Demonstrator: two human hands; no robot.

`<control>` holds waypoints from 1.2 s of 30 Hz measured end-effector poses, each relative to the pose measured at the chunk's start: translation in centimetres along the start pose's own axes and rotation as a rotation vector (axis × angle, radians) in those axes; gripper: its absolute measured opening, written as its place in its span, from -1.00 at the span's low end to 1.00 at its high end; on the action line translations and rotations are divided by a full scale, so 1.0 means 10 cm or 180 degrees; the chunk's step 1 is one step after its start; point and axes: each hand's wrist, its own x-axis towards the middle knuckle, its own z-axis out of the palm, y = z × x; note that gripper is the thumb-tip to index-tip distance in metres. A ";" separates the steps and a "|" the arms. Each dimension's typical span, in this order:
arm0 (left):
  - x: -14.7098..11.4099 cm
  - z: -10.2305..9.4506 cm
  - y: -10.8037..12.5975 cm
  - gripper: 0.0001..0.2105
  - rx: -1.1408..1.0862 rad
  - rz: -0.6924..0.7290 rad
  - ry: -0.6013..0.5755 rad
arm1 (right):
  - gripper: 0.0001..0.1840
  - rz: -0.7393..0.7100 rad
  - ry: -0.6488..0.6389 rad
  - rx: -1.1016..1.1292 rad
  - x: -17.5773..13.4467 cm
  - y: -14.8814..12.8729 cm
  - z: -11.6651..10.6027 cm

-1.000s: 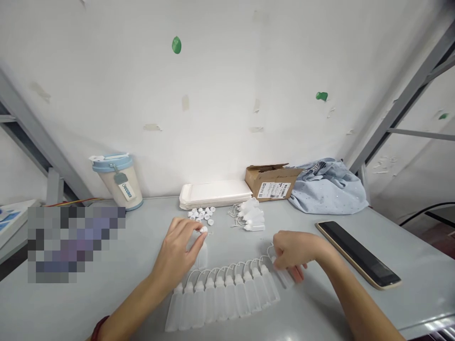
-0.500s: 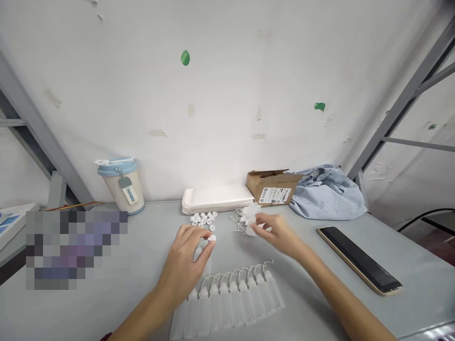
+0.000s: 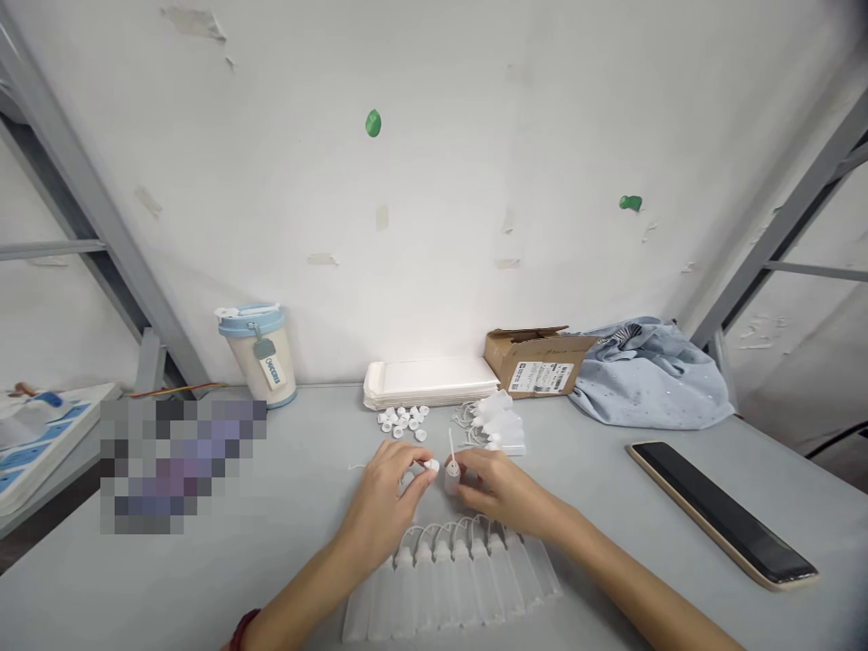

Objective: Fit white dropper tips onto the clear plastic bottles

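Above the middle of the table, my left hand (image 3: 383,497) pinches a small white cap (image 3: 431,465) between thumb and fingertips. A thin pale strand shows just left of that hand, and what it belongs to is hidden. Close by on the right, my right hand (image 3: 505,493) grips a small translucent bottle (image 3: 451,481) with a thin white spout pointing up. Cap and bottle are apart by a narrow gap. Below both hands lies a row of translucent bottles (image 3: 451,588) with curved spouts. Behind them are loose white caps (image 3: 402,421) and a pile of similar bottles (image 3: 500,423).
A stack of white flat packs (image 3: 430,384) lies against the wall beside an open cardboard box (image 3: 542,362) and blue cloth (image 3: 651,380). A phone (image 3: 722,515) lies at right. At left stand a lidded cup (image 3: 261,357) and a power strip (image 3: 54,434).
My right hand has come from the bottle pile toward my left hand with one bottle. My left hand keeps its cap and has shifted slightly right; the view has turned a little left.
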 end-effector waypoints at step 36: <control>-0.08 -0.10 0.10 -0.90 -0.0878 -0.0167 -0.0271 | -0.71 0.0330 0.0238 0.1024 -0.14 -0.25 -0.06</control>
